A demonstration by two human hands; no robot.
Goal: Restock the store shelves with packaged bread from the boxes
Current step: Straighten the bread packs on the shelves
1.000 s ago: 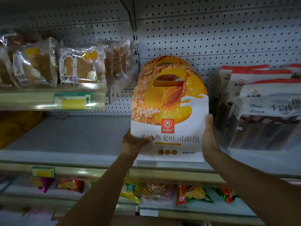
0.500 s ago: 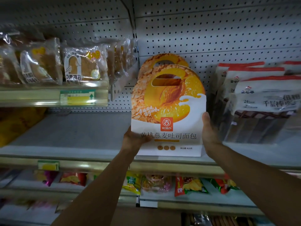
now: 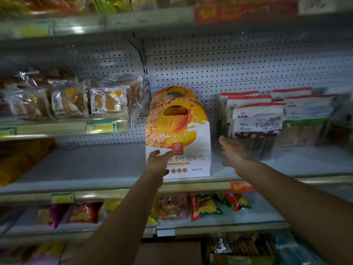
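Observation:
A white and orange bread box [image 3: 183, 134] with a cut-out handle stands upright on the middle shelf [image 3: 91, 165]. A second box of the same kind [image 3: 172, 92] stands right behind it. My left hand [image 3: 157, 162] is open in front of the box's lower left corner, fingers relaxed. Just to the box's right, my right hand [image 3: 232, 152] is open and apart from it, fingers spread.
White bread bags with red tops [image 3: 256, 121] fill the shelf to the right. Clear-wrapped buns [image 3: 76, 101] sit on a raised shelf at left. Snack packets [image 3: 205, 206] lie on the shelf below. Yellow packs [image 3: 17, 159] lie at far left.
Both hands have let go of the bread box, which now stands on the shelf. The view has pulled back and tilted upward, showing more shelves.

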